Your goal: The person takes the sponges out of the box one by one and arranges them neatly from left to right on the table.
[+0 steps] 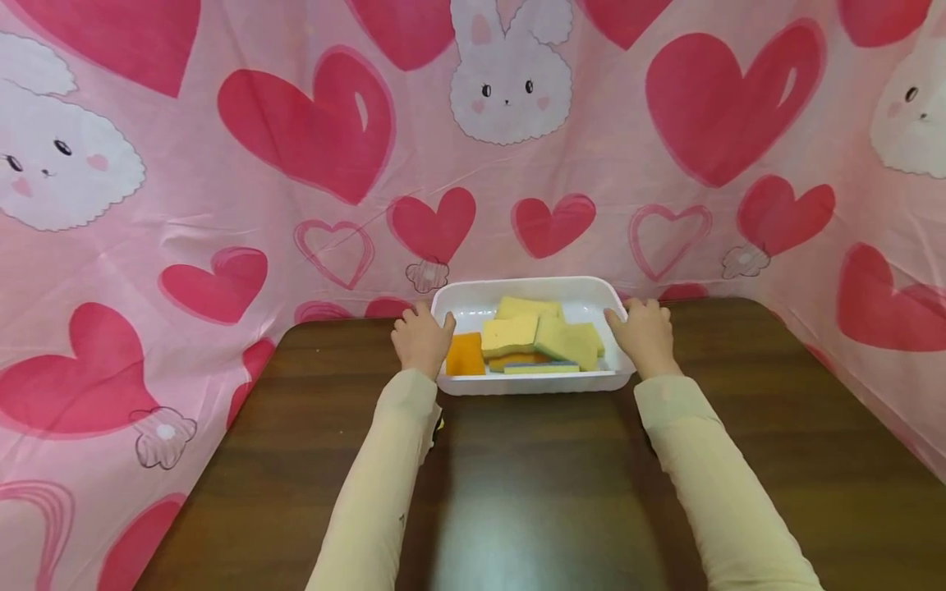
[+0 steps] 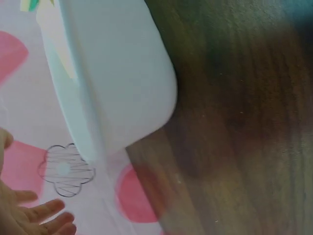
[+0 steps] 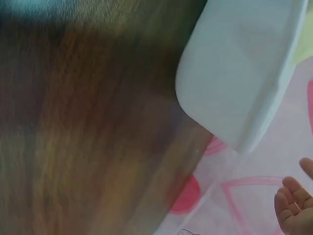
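Note:
A white rectangular tray (image 1: 535, 385) stands at the far side of the table, with several sponges inside. Yellow sponges (image 1: 510, 335) are heaped in its middle and right, and an orange sponge (image 1: 465, 355) lies at the left end. My left hand (image 1: 421, 341) is at the tray's left end, its thumb overlapping the rim in the head view. On the opposite end is my right hand (image 1: 646, 336), thumb toward the rim. Both wrist views show loosely spread fingers beside the tray, with a gap between the left fingers (image 2: 46, 210) and the tray's corner.
The dark wooden table (image 1: 532, 492) reaches from the tray toward me. Close behind its far edge hangs a pink curtain (image 1: 473, 172) with hearts and rabbits, which also runs along both sides. A small black-and-yellow item (image 1: 438, 427) shows by the left sleeve.

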{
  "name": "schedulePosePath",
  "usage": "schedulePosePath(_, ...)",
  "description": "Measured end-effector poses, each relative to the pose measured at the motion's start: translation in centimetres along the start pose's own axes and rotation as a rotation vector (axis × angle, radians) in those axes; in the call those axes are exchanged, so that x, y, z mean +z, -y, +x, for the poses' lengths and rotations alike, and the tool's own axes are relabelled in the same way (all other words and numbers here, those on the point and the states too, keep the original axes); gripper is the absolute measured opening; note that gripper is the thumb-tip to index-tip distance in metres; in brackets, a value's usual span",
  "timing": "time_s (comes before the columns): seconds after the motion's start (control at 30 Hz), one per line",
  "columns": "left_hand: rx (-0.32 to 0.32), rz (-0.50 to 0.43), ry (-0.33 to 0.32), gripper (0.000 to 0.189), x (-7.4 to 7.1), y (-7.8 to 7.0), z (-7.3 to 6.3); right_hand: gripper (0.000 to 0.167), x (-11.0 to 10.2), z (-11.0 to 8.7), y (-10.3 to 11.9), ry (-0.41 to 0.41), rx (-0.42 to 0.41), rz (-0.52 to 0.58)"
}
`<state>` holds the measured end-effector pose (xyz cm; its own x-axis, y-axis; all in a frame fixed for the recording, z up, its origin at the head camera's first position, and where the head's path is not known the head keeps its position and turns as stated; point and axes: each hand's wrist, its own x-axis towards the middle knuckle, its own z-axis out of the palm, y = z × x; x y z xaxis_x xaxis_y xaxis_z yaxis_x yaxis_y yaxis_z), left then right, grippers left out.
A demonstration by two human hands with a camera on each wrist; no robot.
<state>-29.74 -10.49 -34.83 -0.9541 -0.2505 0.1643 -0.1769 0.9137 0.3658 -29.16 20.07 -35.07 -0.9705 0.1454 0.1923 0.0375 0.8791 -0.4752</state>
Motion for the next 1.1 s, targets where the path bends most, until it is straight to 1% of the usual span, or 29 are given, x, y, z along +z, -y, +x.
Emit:
schedulePosePath(0.13,-0.064,-0.034,-0.036,0.05,0.7,1.1,0.4,0.041,0.7,0.1,-0.8,-0.046,0.108,0.069)
schedulePosePath(0.23,-0.109,-0.044,-0.022,0.047,1.3,1.9,0.7,0.037,1.4,0.3,-1.4,-0.076,0.175,0.11)
schedulePosePath(0.33,-0.143,-0.062,0.005,0.047,1.9,2.4,1.0,0.038,2.0,0.7,-2.0,-0.107,0.211,0.141)
schedulePosePath(0.47,-0.175,-0.098,0.033,0.053,2.7,2.8,1.1,0.04,2.5,1.1,-2.6,-0.085,0.221,0.174)
schedulePosePath(0.57,-0.19,-0.11,0.05,0.058,3.2,2.7,1.0,0.041,2.7,1.1,-3.0,-0.028,0.225,0.185)
schedulePosePath(0.7,-0.182,-0.1,0.058,0.06,3.7,2.2,0.7,0.038,2.9,1.0,-3.7,0.046,0.225,0.167)
schedulePosePath(0.8,-0.169,-0.075,0.055,0.058,3.9,1.9,0.6,0.036,2.9,1.0,-4.2,0.091,0.204,0.139)
schedulePosePath(0.93,-0.152,-0.032,0.043,0.056,4.0,1.9,0.9,0.035,2.8,1.3,-4.5,0.145,0.162,0.112)
schedulePosePath(1.0,-0.146,-0.015,0.035,0.05,4.2,2.0,1.1,0.034,2.8,1.5,-4.5,0.165,0.146,0.113)
schedulePosePath(1.1,-0.138,-0.001,0.032,0.041,4.4,2.2,1.4,0.032,2.9,1.7,-4.5,0.174,0.136,0.12)
